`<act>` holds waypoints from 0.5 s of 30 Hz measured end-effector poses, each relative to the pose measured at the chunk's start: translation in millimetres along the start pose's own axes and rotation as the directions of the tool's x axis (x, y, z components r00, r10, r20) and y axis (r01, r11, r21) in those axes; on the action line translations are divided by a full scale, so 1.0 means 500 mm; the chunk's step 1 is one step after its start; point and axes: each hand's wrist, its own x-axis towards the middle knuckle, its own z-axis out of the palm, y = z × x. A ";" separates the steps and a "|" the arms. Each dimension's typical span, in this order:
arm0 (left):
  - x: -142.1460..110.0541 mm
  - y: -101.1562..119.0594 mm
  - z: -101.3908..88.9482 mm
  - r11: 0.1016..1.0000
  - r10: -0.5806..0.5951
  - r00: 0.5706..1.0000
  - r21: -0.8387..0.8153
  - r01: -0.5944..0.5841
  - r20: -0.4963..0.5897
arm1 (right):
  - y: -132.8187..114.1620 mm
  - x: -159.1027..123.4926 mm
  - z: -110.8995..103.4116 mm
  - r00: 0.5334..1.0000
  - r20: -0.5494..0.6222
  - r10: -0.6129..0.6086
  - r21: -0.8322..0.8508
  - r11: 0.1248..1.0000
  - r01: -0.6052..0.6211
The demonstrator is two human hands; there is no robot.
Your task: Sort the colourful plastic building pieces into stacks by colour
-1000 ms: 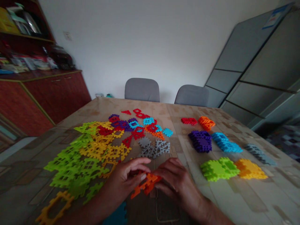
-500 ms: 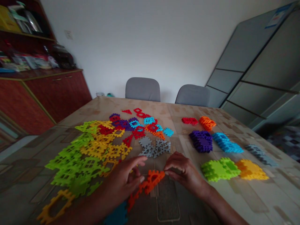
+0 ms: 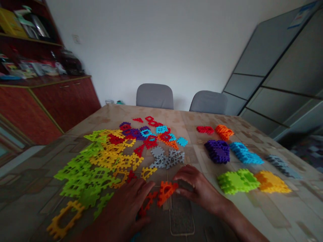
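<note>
An orange toothed triangle piece with a cut-out middle stands out in front of me. Its right tip sits between the thumb and fingers of my right hand, which is closed on it. To its left, my left hand is low over the table with thumb and forefinger apart. Red-orange toothed pieces lie beside that opening, partly covered by the hand. A yellow triangle piece rests just beyond my left fingers. Only a sliver of a blue piece shows below my left hand.
Loose green pieces, yellow pieces and grey pieces spread over the left and middle. Sorted stacks stand at right: purple, blue, green, yellow, orange, red.
My left hand has moved down and turned over the red-orange pieces, uncovering the yellow triangle and hiding most of the blue piece. My right hand stays at the orange triangle, its fingers slightly shifted left.
</note>
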 end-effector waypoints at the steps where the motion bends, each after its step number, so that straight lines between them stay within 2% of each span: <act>1: 0.001 -0.002 0.002 1.000 0.000 1.000 0.002 0.000 -0.005 | -0.001 0.000 0.001 1.000 0.021 0.000 -0.009 1.000 0.000; 5: 0.005 -0.015 0.009 1.000 -0.015 0.999 -0.024 0.013 -0.050 | -0.001 0.001 0.008 0.997 0.076 0.023 -0.055 0.998 -0.018; 9: 0.010 -0.020 0.003 0.988 -0.055 0.990 -0.147 0.035 -0.130 | 0.003 0.002 0.018 0.996 0.082 0.042 -0.076 0.996 -0.036; 13: 0.032 0.009 -0.019 0.979 -0.018 0.963 -0.202 -0.038 -0.270 | 0.008 0.003 0.024 0.999 0.049 0.024 -0.053 0.998 -0.021; 15: 0.049 0.036 -0.028 0.976 0.028 0.957 -0.200 -0.088 -0.288 | 0.013 0.000 0.024 1.000 0.029 0.009 -0.021 1.000 -0.008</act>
